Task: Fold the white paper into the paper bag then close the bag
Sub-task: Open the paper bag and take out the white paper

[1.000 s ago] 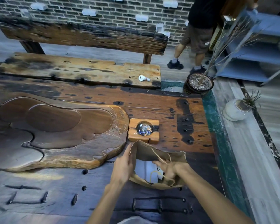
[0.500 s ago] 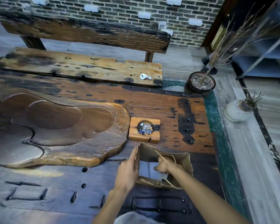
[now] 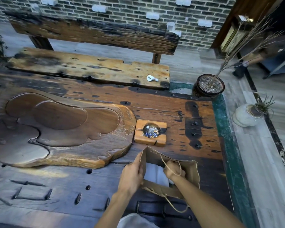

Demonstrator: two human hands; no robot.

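Observation:
A brown paper bag (image 3: 190, 170) stands open on the dark wooden table near its front right. My left hand (image 3: 132, 176) grips the bag's left wall at the rim. My right hand (image 3: 174, 171) is inside the mouth of the bag, fingers curled on the white paper (image 3: 155, 172), which lies down in the bag and is partly hidden. One twine handle loops over my right hand, another hangs off the bag's near side.
A wooden ashtray (image 3: 150, 133) sits just behind the bag. A large carved wooden tray (image 3: 61, 129) lies to the left. A white earbud (image 3: 151, 78) rests on the bench. A potted dry plant (image 3: 208, 85) and a white vase (image 3: 246, 115) stand to the right.
My right hand has pushed deeper into the bag with the white paper. The bag stands more upright. The camera moved closer, and the person at the back walked off to the right.

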